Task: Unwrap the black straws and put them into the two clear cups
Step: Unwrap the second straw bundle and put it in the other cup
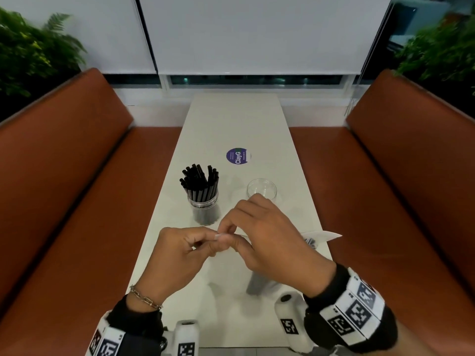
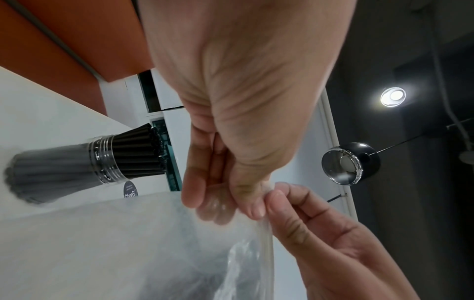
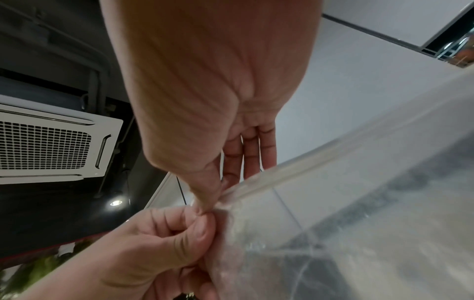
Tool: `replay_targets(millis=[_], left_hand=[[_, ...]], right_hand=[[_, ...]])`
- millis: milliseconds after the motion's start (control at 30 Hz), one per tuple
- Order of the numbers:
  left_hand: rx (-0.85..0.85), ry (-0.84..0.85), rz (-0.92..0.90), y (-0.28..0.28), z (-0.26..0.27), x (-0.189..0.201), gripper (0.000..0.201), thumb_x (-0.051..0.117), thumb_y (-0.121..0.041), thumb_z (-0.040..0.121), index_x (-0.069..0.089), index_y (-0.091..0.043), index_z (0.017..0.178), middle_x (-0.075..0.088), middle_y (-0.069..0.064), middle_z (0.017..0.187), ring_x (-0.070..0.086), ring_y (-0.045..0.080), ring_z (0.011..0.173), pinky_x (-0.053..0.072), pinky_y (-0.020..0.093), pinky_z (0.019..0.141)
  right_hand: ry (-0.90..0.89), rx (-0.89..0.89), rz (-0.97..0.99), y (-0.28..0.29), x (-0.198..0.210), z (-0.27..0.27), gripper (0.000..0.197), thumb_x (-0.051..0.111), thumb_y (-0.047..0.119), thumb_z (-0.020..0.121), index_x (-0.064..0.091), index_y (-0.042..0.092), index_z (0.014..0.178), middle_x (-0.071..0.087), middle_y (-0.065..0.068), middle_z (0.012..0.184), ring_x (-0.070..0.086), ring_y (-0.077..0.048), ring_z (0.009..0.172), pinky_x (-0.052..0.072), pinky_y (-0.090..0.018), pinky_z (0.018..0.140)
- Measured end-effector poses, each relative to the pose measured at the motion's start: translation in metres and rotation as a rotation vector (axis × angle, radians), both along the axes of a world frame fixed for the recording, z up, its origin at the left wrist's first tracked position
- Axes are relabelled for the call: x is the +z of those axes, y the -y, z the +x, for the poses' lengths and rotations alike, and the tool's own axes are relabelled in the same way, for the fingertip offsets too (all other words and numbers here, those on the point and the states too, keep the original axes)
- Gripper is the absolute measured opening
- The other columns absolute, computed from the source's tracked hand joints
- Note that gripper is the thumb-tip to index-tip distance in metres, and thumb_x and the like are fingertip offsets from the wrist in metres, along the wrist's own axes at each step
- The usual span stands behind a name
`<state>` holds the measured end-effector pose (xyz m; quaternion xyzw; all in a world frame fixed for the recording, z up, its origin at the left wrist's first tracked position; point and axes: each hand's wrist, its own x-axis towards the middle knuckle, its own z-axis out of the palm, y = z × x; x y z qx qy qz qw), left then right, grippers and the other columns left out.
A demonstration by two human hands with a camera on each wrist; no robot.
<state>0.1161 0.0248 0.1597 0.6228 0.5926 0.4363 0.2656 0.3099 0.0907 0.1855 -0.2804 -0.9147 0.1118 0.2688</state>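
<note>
Left hand (image 1: pixel 180 250) fingers (image 2: pixel 252 205) pinch the top corner of a clear plastic bag (image 2: pixel 179 253); right hand (image 1: pixel 267 235) thumb and index fingers pinch the same corner from the other side, fingertips of both hands touching. Other right fingers (image 3: pixel 256 154) lie straight behind the bag's sealed strip. Bag hangs below the fingers above the desk (image 1: pixel 239 124), its far end sticking out past the right wrist; dark straws (image 3: pixel 384 203) show blurred through the plastic, count unclear. Beyond the left fingers, a clear cup (image 1: pixel 205 209) packed with unwrapped black straws (image 1: pixel 200 179) stands upright on the desk. Just beyond the right knuckles stands the second clear cup (image 1: pixel 262 190), partly hidden by the hand; no straws seen in it. Farther out, a round purple sticker (image 1: pixel 238 155) on the desk. Orange benches (image 1: pixel 77 201) on both sides.
</note>
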Motion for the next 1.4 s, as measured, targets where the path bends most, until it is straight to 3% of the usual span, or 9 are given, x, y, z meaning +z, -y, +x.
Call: replay_targets(millis=[133, 300, 633, 733, 800, 900, 1100, 1266, 1400], left_hand=[[0.051, 0.014, -0.032, -0.004, -0.003, -0.001, 0.007, 0.085, -0.025, 0.083, 0.086, -0.031, 0.081, 0.076, -0.013, 0.064, 0.061, -0.004, 0.051, 0.040, 0.002, 0.054], [0.135, 0.106, -0.084, -0.004, -0.017, -0.010, 0.004, 0.083, -0.037, 0.080, 0.084, -0.033, 0.080, 0.081, 0.000, 0.075, 0.075, 0.024, 0.073, 0.057, 0.035, 0.073], [0.137, 0.125, -0.069, 0.003, -0.008, -0.015, 0.016, 0.076, -0.030, 0.083, 0.083, -0.017, 0.080, 0.085, -0.011, 0.091, 0.077, 0.003, 0.097, 0.051, 0.005, 0.087], [0.093, 0.258, -0.092, 0.005, -0.006, -0.024, 0.021, 0.084, -0.035, 0.077, 0.084, -0.022, 0.094, 0.084, -0.005, 0.105, 0.077, 0.011, 0.105, 0.058, 0.016, 0.092], [-0.017, 0.409, -0.181, 0.007, -0.003, -0.039, 0.062, 0.100, -0.047, 0.058, 0.080, -0.028, 0.114, 0.080, -0.002, 0.123, 0.073, 0.015, 0.118, 0.061, 0.030, 0.095], [-0.140, 0.392, -0.288, 0.002, 0.026, -0.069, 0.110, 0.106, -0.050, 0.036, 0.067, -0.021, 0.135, 0.067, -0.011, 0.144, 0.058, 0.007, 0.138, 0.047, 0.029, 0.109], [-0.091, 0.386, -0.227, -0.013, 0.110, -0.113, 0.112, 0.104, 0.006, 0.048, 0.054, -0.025, 0.143, 0.074, -0.017, 0.131, 0.068, 0.005, 0.127, 0.055, 0.018, 0.099], [0.099, 0.380, -0.177, -0.026, 0.130, -0.125, 0.104, 0.110, -0.040, 0.043, 0.067, -0.012, 0.133, 0.079, -0.002, 0.121, 0.074, 0.014, 0.118, 0.062, 0.036, 0.100], [0.157, 0.394, -0.140, -0.041, 0.133, -0.129, 0.088, 0.107, -0.032, 0.048, 0.071, -0.019, 0.128, 0.079, -0.008, 0.120, 0.074, 0.007, 0.116, 0.060, 0.024, 0.098]], right_hand=[[0.102, -0.049, 0.047, -0.006, 0.001, 0.015, 0.005, 0.071, 0.025, 0.095, 0.069, 0.021, 0.096, 0.066, 0.005, 0.095, 0.055, -0.022, 0.089, 0.049, -0.038, 0.081], [0.160, -0.217, -0.085, -0.024, -0.009, 0.094, 0.003, 0.067, 0.031, 0.099, 0.068, 0.028, 0.097, 0.067, 0.012, 0.102, 0.056, -0.015, 0.097, 0.049, -0.040, 0.092], [0.034, -0.381, -0.467, -0.014, -0.032, 0.167, 0.002, 0.068, 0.042, 0.098, 0.066, 0.043, 0.099, 0.067, 0.028, 0.109, 0.055, 0.004, 0.112, 0.039, -0.018, 0.086], [-0.126, -0.347, -0.738, -0.012, -0.040, 0.174, 0.042, 0.085, 0.046, 0.083, 0.062, 0.048, 0.119, 0.065, 0.034, 0.127, 0.056, 0.017, 0.120, 0.044, -0.010, 0.095], [-0.223, -0.281, -0.913, -0.015, -0.059, 0.173, 0.085, 0.099, 0.032, 0.069, 0.053, 0.047, 0.138, 0.062, 0.032, 0.137, 0.056, 0.023, 0.120, 0.046, -0.002, 0.095], [-0.219, -0.164, -1.047, -0.022, -0.100, 0.153, 0.116, 0.107, 0.021, 0.056, 0.044, 0.043, 0.152, 0.062, 0.018, 0.148, 0.059, 0.002, 0.134, 0.048, -0.023, 0.114], [-0.378, -0.057, -1.038, -0.013, -0.146, 0.094, 0.069, 0.097, 0.005, 0.067, 0.068, 0.022, 0.128, 0.079, -0.003, 0.122, 0.075, -0.021, 0.117, 0.060, -0.050, 0.102], [-0.598, -0.133, -0.852, -0.009, -0.147, 0.067, 0.043, 0.083, 0.005, 0.086, 0.065, 0.013, 0.124, 0.075, -0.006, 0.114, 0.074, -0.023, 0.110, 0.063, -0.038, 0.094], [-0.639, -0.158, -0.761, -0.015, -0.156, 0.065, 0.045, 0.087, 0.003, 0.083, 0.065, 0.006, 0.122, 0.075, 0.008, 0.108, 0.073, -0.008, 0.103, 0.059, -0.021, 0.089]])
